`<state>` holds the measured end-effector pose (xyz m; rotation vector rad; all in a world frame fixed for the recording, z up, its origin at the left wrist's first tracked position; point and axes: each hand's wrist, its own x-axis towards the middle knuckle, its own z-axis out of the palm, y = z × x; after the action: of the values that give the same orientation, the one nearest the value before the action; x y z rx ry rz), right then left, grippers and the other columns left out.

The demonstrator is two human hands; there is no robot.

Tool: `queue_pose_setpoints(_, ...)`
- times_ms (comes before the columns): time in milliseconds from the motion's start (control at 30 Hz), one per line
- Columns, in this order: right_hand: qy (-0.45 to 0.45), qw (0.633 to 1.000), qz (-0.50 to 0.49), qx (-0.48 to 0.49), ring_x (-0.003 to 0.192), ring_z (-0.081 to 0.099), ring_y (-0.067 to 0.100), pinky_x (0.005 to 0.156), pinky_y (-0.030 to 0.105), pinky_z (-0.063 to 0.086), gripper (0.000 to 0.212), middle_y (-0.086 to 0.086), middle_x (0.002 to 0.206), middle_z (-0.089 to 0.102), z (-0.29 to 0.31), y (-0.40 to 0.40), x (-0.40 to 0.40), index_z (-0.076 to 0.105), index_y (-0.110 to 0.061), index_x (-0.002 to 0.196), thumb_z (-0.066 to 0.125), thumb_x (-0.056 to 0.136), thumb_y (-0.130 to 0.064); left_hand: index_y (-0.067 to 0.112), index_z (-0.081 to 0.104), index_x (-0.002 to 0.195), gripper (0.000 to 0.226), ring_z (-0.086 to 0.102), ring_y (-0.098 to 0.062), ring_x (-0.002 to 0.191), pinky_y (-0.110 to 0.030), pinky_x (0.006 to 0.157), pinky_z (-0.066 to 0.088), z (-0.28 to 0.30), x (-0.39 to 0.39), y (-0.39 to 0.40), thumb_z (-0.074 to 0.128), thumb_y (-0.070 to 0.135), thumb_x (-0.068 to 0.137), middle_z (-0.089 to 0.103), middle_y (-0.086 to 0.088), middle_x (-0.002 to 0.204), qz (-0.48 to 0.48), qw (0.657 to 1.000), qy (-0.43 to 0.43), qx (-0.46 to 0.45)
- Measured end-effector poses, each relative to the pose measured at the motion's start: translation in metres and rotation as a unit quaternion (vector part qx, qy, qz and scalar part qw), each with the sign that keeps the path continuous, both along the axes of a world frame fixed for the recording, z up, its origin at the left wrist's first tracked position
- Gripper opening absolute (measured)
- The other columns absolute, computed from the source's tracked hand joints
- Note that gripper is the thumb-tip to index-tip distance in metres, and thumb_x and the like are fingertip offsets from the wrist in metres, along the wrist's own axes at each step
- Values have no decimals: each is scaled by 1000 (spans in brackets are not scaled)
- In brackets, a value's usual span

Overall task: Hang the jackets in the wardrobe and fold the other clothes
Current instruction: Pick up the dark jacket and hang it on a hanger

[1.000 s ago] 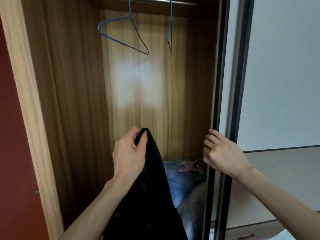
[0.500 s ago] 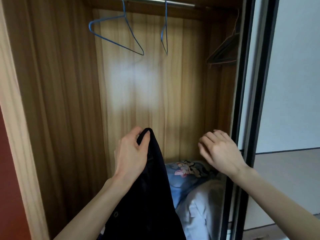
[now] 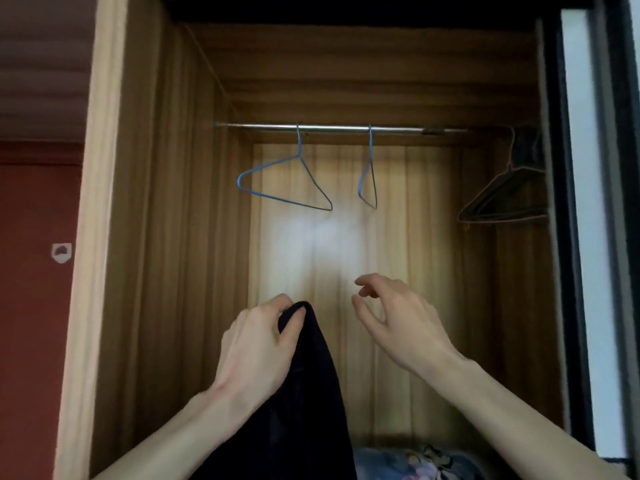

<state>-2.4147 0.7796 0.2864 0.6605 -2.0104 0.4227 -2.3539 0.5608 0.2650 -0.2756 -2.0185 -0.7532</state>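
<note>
My left hand (image 3: 258,344) pinches the top of a dark jacket (image 3: 304,393), which hangs down from it in front of the open wooden wardrobe (image 3: 180,237). My right hand (image 3: 398,320) is raised beside it, empty, with fingers loosely spread. Above, a metal rail (image 3: 339,128) carries two blue wire hangers (image 3: 287,183), the second one (image 3: 369,181) seen edge-on. Both hands are well below the hangers.
A bunch of dark hangers (image 3: 502,199) hangs at the rail's right end. The sliding door frame (image 3: 568,237) stands at the right. Blue patterned bedding (image 3: 415,462) lies on the wardrobe floor. A red wall (image 3: 34,271) is to the left.
My right hand let go of the sliding door, which now stands further right, and rose into the wardrobe opening. The view tilted up, showing the rail. My left hand still holds the jacket.
</note>
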Motion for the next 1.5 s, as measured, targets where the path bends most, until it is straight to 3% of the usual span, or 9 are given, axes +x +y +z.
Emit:
queue_pose_setpoints(133, -61, 989, 105, -89, 104, 64, 2, 90, 35, 53, 28, -18, 104, 68, 49, -31, -9, 59, -33, 124, 52, 101, -48, 27, 54, 72, 35, 59, -15, 67, -36, 65, 48, 49, -2, -7, 54, 40, 104, 61, 6, 64, 63, 997, 1, -42)
queue_pose_setpoints(333, -128, 922, 276, -241, 98, 71, 11, 96, 37, 55, 16, -10, 93, 76, 128, -90, -15, 68, -30, 99, 57, 96, -41, 28, 48, 72, 34, 61, -32, 94, -37, 69, 37, 119, -12, -26, 52, 41, 103, 63, 4, 82, 154, 985, 13, -76)
queue_pose_setpoints(533, -213, 887, 271, -308, 96, 65, 24, 95, 47, 54, 23, 11, 110, 76, 194, -148, -40, 60, -22, 86, 55, 98, -40, 28, 68, 111, 24, 64, -38, 106, -39, 75, 43, 154, -24, -50, 50, 42, 104, 72, -7, 107, 192, 972, 32, -134)
queue_pose_setpoints(700, -294, 863, 242, -332, 107, 62, 30, 85, 37, 44, 44, 11, 122, 69, 229, -201, -81, 58, -7, 129, 52, 100, -40, 23, 67, 112, 27, 65, -37, 103, -37, 73, 40, 162, -39, -60, 48, 40, 105, 70, -8, 108, 206, 963, 19, -174)
queue_pose_setpoints(867, -349, 858, 213, -311, 67, 55, 22, 69, 36, 51, 24, 9, 79, 57, 249, -235, -109, 53, -8, 83, 61, 100, -23, 25, 64, 123, 27, 65, -37, 105, -37, 74, 40, 171, -53, -75, 46, 36, 107, 69, -9, 113, 207, 955, 25, -209)
queue_pose_setpoints(1067, -412, 777, 281, -383, 44, 59, 10, 84, 25, 57, 31, 4, 46, 59, 262, -249, -122, 47, -5, 78, 38, 108, -3, 23, 65, 122, 29, 64, -39, 107, -38, 76, 41, 170, -69, -100, 48, 40, 105, 68, -12, 116, 232, 951, 14, -203)
queue_pose_setpoints(1200, -348, 710, 358, -497, 54, 32, 15, 30, 18, 33, 36, 8, 70, 35, 269, -237, -127, 39, -9, 78, 22, 105, 9, 18, 66, 107, 26, 64, -41, 104, -38, 75, 43, 165, -73, -104, 48, 37, 106, 69, -13, 111, 217, 957, 4, -190)
queue_pose_setpoints(1367, -281, 783, 274, -482, 51, 38, 16, 31, 15, 35, 30, 16, 89, 52, 267, -211, -135, 53, -2, 114, 33, 98, 14, 17, 66, 104, 26, 64, -39, 99, -37, 72, 41, 163, -77, -104, 48, 35, 107, 69, -11, 107, 215, 958, 16, -188)
queue_pose_setpoints(1500, -272, 806, 259, -458, 31, 38, 8, 35, 17, 37, 21, 13, 83, 52, 260, -176, -136, 56, 1, 111, 39, 101, 9, 19, 68, 109, 26, 68, -32, 96, -37, 75, 49, 161, -76, -103, 48, 35, 107, 71, -6, 104, 202, 963, 22, -178)
